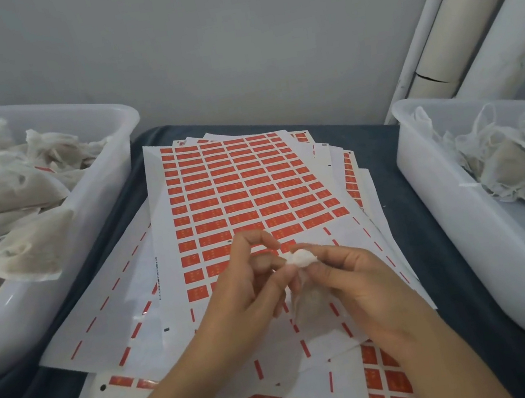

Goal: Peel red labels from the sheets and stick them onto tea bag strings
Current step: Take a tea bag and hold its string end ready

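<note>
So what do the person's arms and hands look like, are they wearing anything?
Nothing that shows. Both forearms come into view bare, with no sleeves. The left hand and right hand have no gloves, and I see no rings, watch or bracelet. The fingernails look short and unpainted.

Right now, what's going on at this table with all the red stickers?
A person is working on a tea bag held in both hands above a sheet of red labels. The right hand pinches its gathered top; the left hand has its fingers curled at it. White tubs of tea bags sit to the left and right.
</note>
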`<action>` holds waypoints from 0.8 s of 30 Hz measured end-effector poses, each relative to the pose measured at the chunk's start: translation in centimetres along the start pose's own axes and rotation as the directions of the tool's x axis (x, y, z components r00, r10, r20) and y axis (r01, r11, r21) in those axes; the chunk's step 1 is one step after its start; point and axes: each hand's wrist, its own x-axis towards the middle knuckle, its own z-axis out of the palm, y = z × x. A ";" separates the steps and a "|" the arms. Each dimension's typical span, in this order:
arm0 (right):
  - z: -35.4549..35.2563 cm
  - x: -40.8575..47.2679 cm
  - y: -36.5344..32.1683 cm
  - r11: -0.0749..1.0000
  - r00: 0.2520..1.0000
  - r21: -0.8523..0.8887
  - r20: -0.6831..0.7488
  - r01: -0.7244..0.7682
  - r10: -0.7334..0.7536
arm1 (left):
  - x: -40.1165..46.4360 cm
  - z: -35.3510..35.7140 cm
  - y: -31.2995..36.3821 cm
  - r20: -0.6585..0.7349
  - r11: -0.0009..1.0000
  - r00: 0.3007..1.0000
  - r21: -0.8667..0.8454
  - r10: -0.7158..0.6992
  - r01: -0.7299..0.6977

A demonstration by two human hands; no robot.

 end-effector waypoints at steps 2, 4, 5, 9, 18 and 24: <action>-0.2 -0.1 -0.2 0.987 0.995 0.141 0.080 -0.073 0.062 | 0.0 0.1 0.0 -0.027 1.000 1.000 0.015 0.003 -0.003; -0.4 -0.1 -0.3 0.970 0.981 0.196 0.157 -0.143 0.113 | 0.0 0.1 -0.1 -0.055 1.000 0.998 0.029 0.010 -0.009; -0.5 -0.1 -0.3 0.966 0.973 0.197 0.189 -0.166 0.128 | -0.1 0.1 0.0 -0.068 1.000 0.998 0.020 0.010 -0.009; -0.6 -0.3 -0.5 0.955 0.946 0.249 0.313 -0.164 0.081 | 0.0 0.2 0.2 -0.077 0.992 0.996 -0.119 -0.055 0.046; 0.1 0.4 0.2 0.889 0.985 0.434 0.147 -0.147 0.091 | -0.3 1.0 0.4 0.061 0.915 0.982 -0.358 -0.179 0.189; 0.0 0.2 0.2 0.917 0.995 0.388 0.067 -0.090 0.069 | 0.1 0.3 -0.2 -0.239 0.991 0.970 0.133 0.051 -0.019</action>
